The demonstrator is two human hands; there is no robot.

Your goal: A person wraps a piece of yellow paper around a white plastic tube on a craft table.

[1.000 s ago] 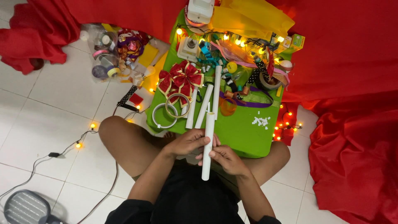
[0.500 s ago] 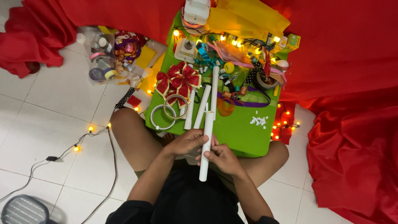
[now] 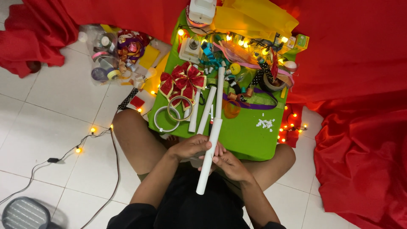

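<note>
White tube (image 3: 208, 156), tilted, above lap at green surface (image 3: 246, 135) edge; gripped mid-length by left hand (image 3: 193, 146) and right hand (image 3: 227, 163), fingers (image 3: 203, 144) clenched around it.

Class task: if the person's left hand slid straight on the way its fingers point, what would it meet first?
The left hand points right, wrapped on the white tube; going on, it probably meets the right hand first.

Both hands, left hand (image 3: 193, 147) and right hand (image 3: 229, 165), grip a white paper roll (image 3: 208, 154) tilted above the green tabletop (image 3: 248, 135).
</note>
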